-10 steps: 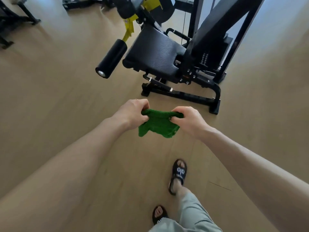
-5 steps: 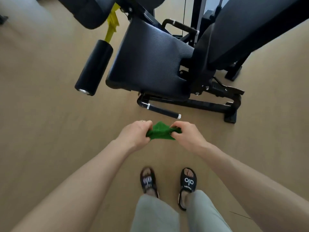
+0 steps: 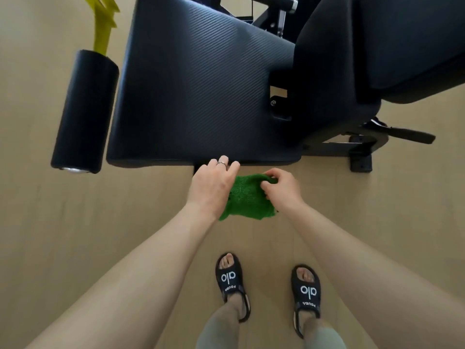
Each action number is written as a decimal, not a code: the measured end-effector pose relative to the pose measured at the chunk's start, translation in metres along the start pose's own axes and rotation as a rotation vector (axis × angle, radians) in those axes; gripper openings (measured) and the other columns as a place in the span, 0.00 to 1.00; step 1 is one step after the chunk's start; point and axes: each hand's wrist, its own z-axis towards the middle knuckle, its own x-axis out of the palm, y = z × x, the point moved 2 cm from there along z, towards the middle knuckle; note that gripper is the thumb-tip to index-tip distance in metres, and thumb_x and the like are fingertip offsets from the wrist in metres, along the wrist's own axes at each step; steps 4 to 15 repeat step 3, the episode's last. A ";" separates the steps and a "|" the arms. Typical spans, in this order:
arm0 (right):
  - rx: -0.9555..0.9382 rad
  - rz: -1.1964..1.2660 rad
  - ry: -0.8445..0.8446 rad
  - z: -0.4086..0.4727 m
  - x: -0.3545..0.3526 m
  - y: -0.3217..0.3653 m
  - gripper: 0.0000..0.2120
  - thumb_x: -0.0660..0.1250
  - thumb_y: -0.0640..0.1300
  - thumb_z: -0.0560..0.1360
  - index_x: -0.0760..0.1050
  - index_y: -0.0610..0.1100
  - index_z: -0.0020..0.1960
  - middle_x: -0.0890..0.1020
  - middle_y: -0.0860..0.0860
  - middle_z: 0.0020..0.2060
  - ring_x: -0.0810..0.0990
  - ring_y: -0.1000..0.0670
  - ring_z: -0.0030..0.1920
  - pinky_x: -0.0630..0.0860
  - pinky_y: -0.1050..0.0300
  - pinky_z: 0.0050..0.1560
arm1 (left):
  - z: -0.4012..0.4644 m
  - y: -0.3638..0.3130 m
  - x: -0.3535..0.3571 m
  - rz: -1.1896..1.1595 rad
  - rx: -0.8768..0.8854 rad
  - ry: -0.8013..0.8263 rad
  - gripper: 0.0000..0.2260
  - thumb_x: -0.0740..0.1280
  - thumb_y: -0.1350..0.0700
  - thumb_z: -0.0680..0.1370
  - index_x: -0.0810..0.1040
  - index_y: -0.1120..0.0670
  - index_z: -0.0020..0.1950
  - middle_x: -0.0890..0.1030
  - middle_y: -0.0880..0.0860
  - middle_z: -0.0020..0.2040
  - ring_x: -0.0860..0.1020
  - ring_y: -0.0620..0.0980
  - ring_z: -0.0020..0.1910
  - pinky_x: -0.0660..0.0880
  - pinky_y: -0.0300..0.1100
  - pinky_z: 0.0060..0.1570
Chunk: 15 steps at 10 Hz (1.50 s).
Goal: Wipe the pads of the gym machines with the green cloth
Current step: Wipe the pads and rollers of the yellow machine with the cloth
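Observation:
A green cloth (image 3: 247, 197) hangs in the air in front of me, just short of the near edge of the machine's black ribbed seat pad (image 3: 198, 79). My right hand (image 3: 283, 191) pinches the cloth's top right corner. My left hand (image 3: 214, 183) lies against the cloth's left side with its fingers spread and extended toward the pad's edge; its grip underneath is hidden. To the right rises the black back pad (image 3: 377, 46). A black roller pad (image 3: 84, 112) lies left of the seat.
A yellow lever arm (image 3: 103, 23) rises above the roller. The machine's black base frame and foot (image 3: 361, 159) sit on the wooden floor at the right. My two feet in black sandals (image 3: 305, 290) stand below the cloth.
I have come closer to the machine, so the seat pad now fills the upper view. The cloth has been opened out from a bunch, and my left fingers have spread.

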 end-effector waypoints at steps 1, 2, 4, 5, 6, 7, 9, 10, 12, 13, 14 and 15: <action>0.069 -0.042 0.026 0.007 0.013 -0.004 0.15 0.67 0.40 0.77 0.76 0.47 0.63 0.79 0.49 0.56 0.78 0.48 0.55 0.74 0.57 0.51 | 0.003 -0.002 0.015 -0.030 0.034 0.098 0.14 0.65 0.66 0.75 0.73 0.54 0.58 0.77 0.54 0.54 0.78 0.55 0.48 0.67 0.46 0.41; 0.063 -0.074 0.024 0.003 0.009 0.002 0.21 0.66 0.40 0.78 0.71 0.48 0.70 0.76 0.47 0.62 0.75 0.49 0.56 0.74 0.56 0.54 | 0.009 0.002 0.015 -0.101 0.039 0.193 0.10 0.61 0.65 0.78 0.74 0.54 0.57 0.78 0.53 0.54 0.78 0.56 0.52 0.66 0.46 0.42; -0.041 0.042 -0.068 -0.024 -0.024 0.034 0.18 0.65 0.41 0.78 0.72 0.49 0.68 0.78 0.50 0.58 0.78 0.50 0.55 0.76 0.56 0.52 | 0.001 0.017 -0.006 -0.299 -0.042 0.141 0.15 0.58 0.61 0.80 0.73 0.53 0.66 0.79 0.52 0.59 0.78 0.56 0.55 0.73 0.48 0.43; -0.041 0.042 -0.068 -0.024 -0.024 0.034 0.18 0.65 0.41 0.78 0.72 0.49 0.68 0.78 0.50 0.58 0.78 0.50 0.55 0.76 0.56 0.52 | 0.001 0.017 -0.006 -0.299 -0.042 0.141 0.15 0.58 0.61 0.80 0.73 0.53 0.66 0.79 0.52 0.59 0.78 0.56 0.55 0.73 0.48 0.43; -0.041 0.042 -0.068 -0.024 -0.024 0.034 0.18 0.65 0.41 0.78 0.72 0.49 0.68 0.78 0.50 0.58 0.78 0.50 0.55 0.76 0.56 0.52 | 0.001 0.017 -0.006 -0.299 -0.042 0.141 0.15 0.58 0.61 0.80 0.73 0.53 0.66 0.79 0.52 0.59 0.78 0.56 0.55 0.73 0.48 0.43; -0.041 0.042 -0.068 -0.024 -0.024 0.034 0.18 0.65 0.41 0.78 0.72 0.49 0.68 0.78 0.50 0.58 0.78 0.50 0.55 0.76 0.56 0.52 | 0.001 0.017 -0.006 -0.299 -0.042 0.141 0.15 0.58 0.61 0.80 0.73 0.53 0.66 0.79 0.52 0.59 0.78 0.56 0.55 0.73 0.48 0.43; -0.041 0.042 -0.068 -0.024 -0.024 0.034 0.18 0.65 0.41 0.78 0.72 0.49 0.68 0.78 0.50 0.58 0.78 0.50 0.55 0.76 0.56 0.52 | 0.001 0.017 -0.006 -0.299 -0.042 0.141 0.15 0.58 0.61 0.80 0.73 0.53 0.66 0.79 0.52 0.59 0.78 0.56 0.55 0.73 0.48 0.43; -0.041 0.042 -0.068 -0.024 -0.024 0.034 0.18 0.65 0.41 0.78 0.72 0.49 0.68 0.78 0.50 0.58 0.78 0.50 0.55 0.76 0.56 0.52 | 0.001 0.017 -0.006 -0.299 -0.042 0.141 0.15 0.58 0.61 0.80 0.73 0.53 0.66 0.79 0.52 0.59 0.78 0.56 0.55 0.73 0.48 0.43; -0.041 0.042 -0.068 -0.024 -0.024 0.034 0.18 0.65 0.41 0.78 0.72 0.49 0.68 0.78 0.50 0.58 0.78 0.50 0.55 0.76 0.56 0.52 | 0.001 0.017 -0.006 -0.299 -0.042 0.141 0.15 0.58 0.61 0.80 0.73 0.53 0.66 0.79 0.52 0.59 0.78 0.56 0.55 0.73 0.48 0.43; -0.041 0.042 -0.068 -0.024 -0.024 0.034 0.18 0.65 0.41 0.78 0.72 0.49 0.68 0.78 0.50 0.58 0.78 0.50 0.55 0.76 0.56 0.52 | 0.001 0.017 -0.006 -0.299 -0.042 0.141 0.15 0.58 0.61 0.80 0.73 0.53 0.66 0.79 0.52 0.59 0.78 0.56 0.55 0.73 0.48 0.43; -0.041 0.042 -0.068 -0.024 -0.024 0.034 0.18 0.65 0.41 0.78 0.72 0.49 0.68 0.78 0.50 0.58 0.78 0.50 0.55 0.76 0.56 0.52 | 0.001 0.017 -0.006 -0.299 -0.042 0.141 0.15 0.58 0.61 0.80 0.73 0.53 0.66 0.79 0.52 0.59 0.78 0.56 0.55 0.73 0.48 0.43; -0.041 0.042 -0.068 -0.024 -0.024 0.034 0.18 0.65 0.41 0.78 0.72 0.49 0.68 0.78 0.50 0.58 0.78 0.50 0.55 0.76 0.56 0.52 | 0.001 0.017 -0.006 -0.299 -0.042 0.141 0.15 0.58 0.61 0.80 0.73 0.53 0.66 0.79 0.52 0.59 0.78 0.56 0.55 0.73 0.48 0.43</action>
